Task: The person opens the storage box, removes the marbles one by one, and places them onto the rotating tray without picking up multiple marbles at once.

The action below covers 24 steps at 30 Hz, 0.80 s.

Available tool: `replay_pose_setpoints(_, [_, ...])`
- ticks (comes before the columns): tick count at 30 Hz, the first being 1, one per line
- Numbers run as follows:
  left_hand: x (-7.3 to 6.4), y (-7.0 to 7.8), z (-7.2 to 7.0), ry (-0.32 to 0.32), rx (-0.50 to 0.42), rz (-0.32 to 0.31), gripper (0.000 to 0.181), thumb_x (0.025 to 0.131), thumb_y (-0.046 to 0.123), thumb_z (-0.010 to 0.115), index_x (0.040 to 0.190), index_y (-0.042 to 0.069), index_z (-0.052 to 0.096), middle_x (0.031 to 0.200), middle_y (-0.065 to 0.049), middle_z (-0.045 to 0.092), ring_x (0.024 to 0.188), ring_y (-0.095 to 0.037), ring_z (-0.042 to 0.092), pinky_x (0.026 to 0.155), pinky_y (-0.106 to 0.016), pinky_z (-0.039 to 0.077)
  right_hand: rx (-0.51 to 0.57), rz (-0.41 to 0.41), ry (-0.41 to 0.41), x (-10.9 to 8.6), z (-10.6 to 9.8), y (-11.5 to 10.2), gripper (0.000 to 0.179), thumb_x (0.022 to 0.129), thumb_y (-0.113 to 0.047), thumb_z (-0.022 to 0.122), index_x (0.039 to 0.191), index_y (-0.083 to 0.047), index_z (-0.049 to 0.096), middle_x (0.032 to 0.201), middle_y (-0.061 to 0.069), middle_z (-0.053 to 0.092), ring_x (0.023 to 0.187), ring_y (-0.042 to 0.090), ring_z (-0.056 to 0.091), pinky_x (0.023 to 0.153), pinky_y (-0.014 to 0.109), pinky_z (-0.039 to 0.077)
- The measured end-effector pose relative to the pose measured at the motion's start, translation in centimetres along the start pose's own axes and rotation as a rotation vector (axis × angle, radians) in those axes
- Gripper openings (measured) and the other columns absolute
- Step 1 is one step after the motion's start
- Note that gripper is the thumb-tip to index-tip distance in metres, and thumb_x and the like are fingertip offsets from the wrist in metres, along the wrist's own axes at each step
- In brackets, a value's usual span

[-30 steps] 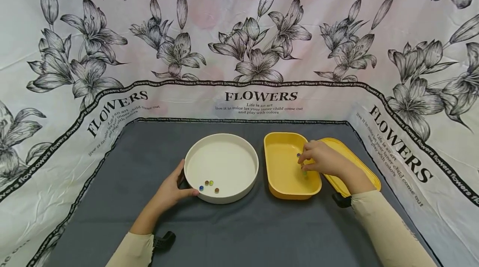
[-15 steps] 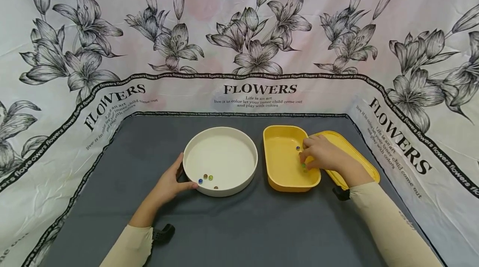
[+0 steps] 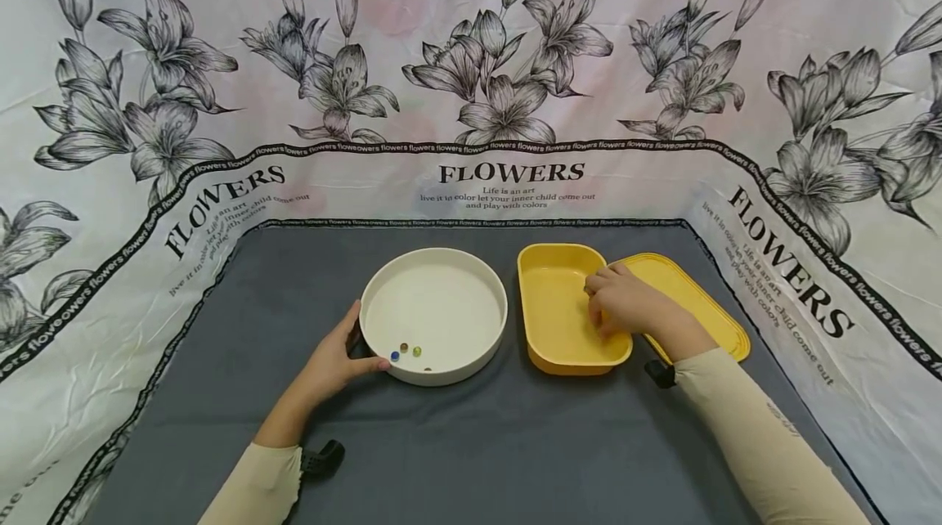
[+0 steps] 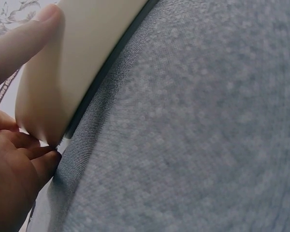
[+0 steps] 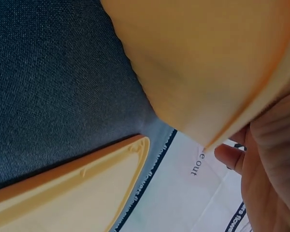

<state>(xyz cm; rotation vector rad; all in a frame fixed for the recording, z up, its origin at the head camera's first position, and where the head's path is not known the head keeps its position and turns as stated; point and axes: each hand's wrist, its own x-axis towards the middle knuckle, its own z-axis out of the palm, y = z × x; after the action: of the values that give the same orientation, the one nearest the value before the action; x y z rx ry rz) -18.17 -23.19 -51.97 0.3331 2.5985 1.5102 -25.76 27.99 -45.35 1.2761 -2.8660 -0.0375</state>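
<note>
At the left of a round white tray [image 3: 437, 304], my left hand [image 3: 331, 365] grips the wall, its thumb against the near side. In the left wrist view the curled fingers [image 4: 43, 159] reach beneath the tray's edge. Several glass marbles lie near the tray's front, among them a blue marble [image 3: 395, 356] and a yellow-green marble [image 3: 417, 351]. My right hand [image 3: 629, 304] reaches over the right wall of a yellow rectangular container [image 3: 552, 312], fingers bent down inside. What its fingertips touch is hidden; the right wrist view shows only the container's outer wall [image 5: 198, 63] and part of the hand.
A yellow lid [image 3: 684, 300] lies right of the container, partly under my right forearm. Grey cloth [image 3: 471, 443] covers the table, with a printed floral border behind and at the sides. A narrow gap separates tray and container.
The right hand's fingers have bent further into the yellow container, and the blue and green marbles seen there earlier are now hidden. The left hand keeps its hold; the head view has tilted slightly.
</note>
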Motion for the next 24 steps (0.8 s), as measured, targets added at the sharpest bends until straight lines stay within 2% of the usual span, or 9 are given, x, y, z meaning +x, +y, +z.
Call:
replay_pose_setpoints(4, [0.1, -0.1, 0.0, -0.002, 0.003, 0.011, 0.130, 0.078, 0.038, 0.090, 0.165, 0.006, -0.001, 0.172, -0.016, 0.004, 0.154, -0.039, 0.023, 0.122, -0.057, 0.026, -0.063, -0.011, -0.031, 0.5, 0.1, 0.1, 0.025, 0.063, -0.027, 0.097, 0.065, -0.027, 0.073, 0.084, -0.006, 0.049, 0.086, 0.019, 0.044, 0.085, 0.044, 0.031])
replay_pose_setpoints(10, [0.1, -0.1, 0.1, -0.011, 0.005, -0.001, 0.130, 0.078, 0.038, 0.090, 0.165, 0.006, -0.001, 0.172, -0.015, 0.003, 0.154, -0.038, 0.022, 0.122, -0.056, 0.026, -0.072, 0.002, -0.070, 0.5, 0.3, 0.1, 0.025, 0.067, -0.024, 0.096, 0.065, -0.028, 0.071, 0.081, -0.007, 0.047, 0.084, 0.018, 0.043, 0.088, 0.046, 0.033])
replay_pose_setpoints(13, [0.2, 0.0, 0.2, -0.009, 0.014, -0.005, 0.130, 0.078, 0.040, 0.090, 0.165, 0.006, -0.001, 0.172, -0.015, 0.004, 0.154, -0.038, 0.023, 0.122, -0.056, 0.027, -0.020, 0.030, -0.054, 0.3, -0.2, 0.0, 0.018, 0.072, -0.020, 0.093, 0.072, -0.025, 0.076, 0.089, -0.004, 0.055, 0.091, 0.022, 0.048, 0.094, 0.051, 0.034])
replay_pose_setpoints(18, [0.4, 0.1, 0.2, -0.004, 0.026, -0.009, 0.131, 0.077, 0.041, 0.091, 0.166, 0.007, 0.000, 0.172, -0.015, 0.005, 0.154, -0.038, 0.024, 0.122, -0.056, 0.027, 0.122, 0.081, 0.023, -0.4, -0.8, 0.0, 0.014, 0.077, -0.017, 0.091, 0.085, -0.022, 0.079, 0.103, 0.002, 0.062, 0.107, 0.028, 0.052, 0.100, 0.055, 0.032])
replay_pose_setpoints(24, [0.1, -0.1, 0.2, -0.004, 0.025, -0.025, 0.131, 0.077, 0.040, 0.091, 0.166, 0.007, 0.000, 0.172, -0.015, 0.004, 0.154, -0.038, 0.024, 0.123, -0.057, 0.026, 0.209, 0.122, 0.066, -0.6, -0.6, 0.3, 0.013, 0.081, -0.023, 0.088, 0.088, -0.028, 0.078, 0.103, -0.004, 0.058, 0.103, 0.022, 0.048, 0.096, 0.049, 0.029])
